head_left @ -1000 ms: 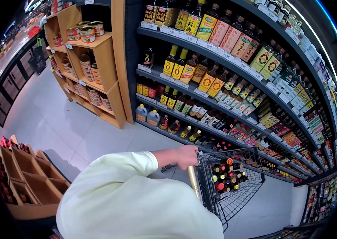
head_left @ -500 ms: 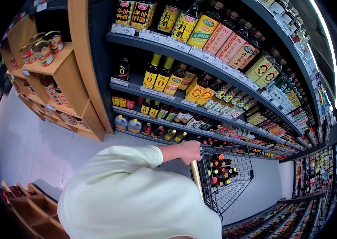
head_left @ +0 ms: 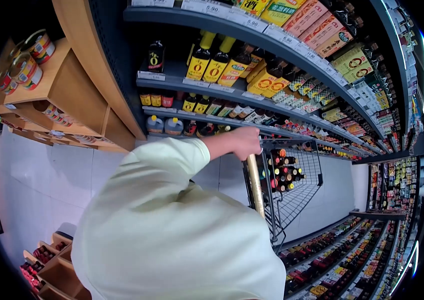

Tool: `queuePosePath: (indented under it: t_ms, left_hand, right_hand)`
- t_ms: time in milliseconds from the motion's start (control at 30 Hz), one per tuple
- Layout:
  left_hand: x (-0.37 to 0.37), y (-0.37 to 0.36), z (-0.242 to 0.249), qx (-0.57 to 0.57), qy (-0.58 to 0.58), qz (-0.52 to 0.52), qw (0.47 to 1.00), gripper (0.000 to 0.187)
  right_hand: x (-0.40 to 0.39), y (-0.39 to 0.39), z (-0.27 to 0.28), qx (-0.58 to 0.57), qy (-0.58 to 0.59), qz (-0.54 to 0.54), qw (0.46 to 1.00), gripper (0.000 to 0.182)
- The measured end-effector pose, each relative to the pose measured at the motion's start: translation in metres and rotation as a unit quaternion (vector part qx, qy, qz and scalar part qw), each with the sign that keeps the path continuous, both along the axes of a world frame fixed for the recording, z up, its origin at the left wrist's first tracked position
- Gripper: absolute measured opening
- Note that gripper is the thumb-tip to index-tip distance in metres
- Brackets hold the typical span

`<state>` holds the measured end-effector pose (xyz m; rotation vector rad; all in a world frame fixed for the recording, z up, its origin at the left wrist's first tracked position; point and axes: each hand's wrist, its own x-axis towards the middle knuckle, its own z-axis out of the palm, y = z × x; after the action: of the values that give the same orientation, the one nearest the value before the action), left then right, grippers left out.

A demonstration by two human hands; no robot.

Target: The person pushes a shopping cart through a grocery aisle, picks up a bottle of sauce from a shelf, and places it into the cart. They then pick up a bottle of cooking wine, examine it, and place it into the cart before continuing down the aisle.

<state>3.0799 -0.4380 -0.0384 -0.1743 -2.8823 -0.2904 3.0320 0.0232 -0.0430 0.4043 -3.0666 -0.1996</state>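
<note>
My left hand (head_left: 246,143) is closed round the far end of the shopping cart handle (head_left: 256,187), a pale gold bar. A pale sleeve (head_left: 182,155) covers the upper part of that arm. The black wire shopping cart (head_left: 296,204) extends to the right of the handle. Several dark bottles (head_left: 284,172) with coloured caps stand in it, close to the shelf side. My right hand is out of sight, and my torso in a pale shirt (head_left: 182,250) fills the lower middle of the picture.
Dark shelving (head_left: 182,82) with bottled and boxed sauces runs along the cart's left. Wooden shelves (head_left: 67,90) holding cans stand at upper left. A low wooden rack (head_left: 57,275) is at lower left. More bottle shelves (head_left: 342,260) line the aisle's other side.
The view has tilted, so the upper shelf slides up out of the picture and more of the opposite shelves shows. Hand and cart appear higher; the grip on the handle stays.
</note>
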Motion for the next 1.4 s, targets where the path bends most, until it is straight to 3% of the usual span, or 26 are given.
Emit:
queuePosePath:
  t_ms: [167,200,267,467,1033,1400]
  left_hand:
    - [0.022,-0.010,-0.004,0.012,0.034,0.015,0.999,0.013]
    - [0.025,-0.014,-0.005,0.008,0.042,0.011,0.999,0.014]
    - [0.032,-0.021,-0.002,-0.002,0.038,0.000,0.999,0.012]
    - [0.060,-0.037,-0.007,-0.010,0.019,0.029,0.999,0.010]
    - [0.177,-0.023,-0.003,-0.026,0.006,-0.003,1.000,0.016]
    - [0.237,-0.005,-0.014,-0.010,0.028,-0.046,0.999,0.014]
  right_hand:
    - [0.010,0.009,-0.017,0.022,0.008,-0.027,0.999,0.030]
    - [0.029,-0.011,0.004,-0.063,0.054,0.030,0.996,0.027]
    - [0.048,-0.023,0.004,-0.010,0.070,0.014,0.997,0.025]
    - [0.096,-0.044,0.006,-0.019,0.067,0.009,0.998,0.023]
    - [0.214,-0.030,0.001,-0.008,0.043,-0.024,0.999,0.020]
    - [0.277,0.001,-0.015,-0.048,0.114,0.005,0.992,0.015]
